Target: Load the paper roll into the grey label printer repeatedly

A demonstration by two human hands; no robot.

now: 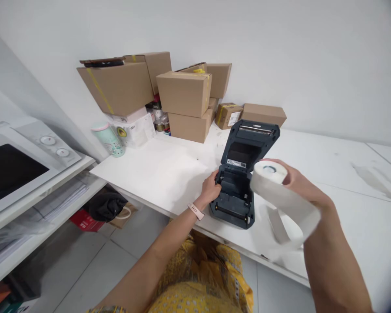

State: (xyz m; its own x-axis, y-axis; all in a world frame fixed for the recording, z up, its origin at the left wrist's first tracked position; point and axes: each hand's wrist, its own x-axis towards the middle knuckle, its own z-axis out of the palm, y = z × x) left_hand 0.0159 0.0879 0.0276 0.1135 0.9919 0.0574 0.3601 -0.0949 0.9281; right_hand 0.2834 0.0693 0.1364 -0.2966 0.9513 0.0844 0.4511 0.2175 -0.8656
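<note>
A dark label printer (231, 191) stands on the white table with its lid raised and its inner compartment exposed. My left hand (211, 188) grips the printer's left side, its fingers bent over the edge. To the right of the printer, my right hand (296, 180) holds a roll of white labels (270, 170), its fingers wrapped round the far side and partly hidden. A loose strip from the roll hangs in a wide curl below, near my right forearm.
Cardboard boxes (184, 95) are stacked along the wall behind the white table (156, 165). A mint tumbler (109, 141) stands at the table's left end. A microwave (22, 156) sits on a shelf at far left. The table's front edge runs near my body.
</note>
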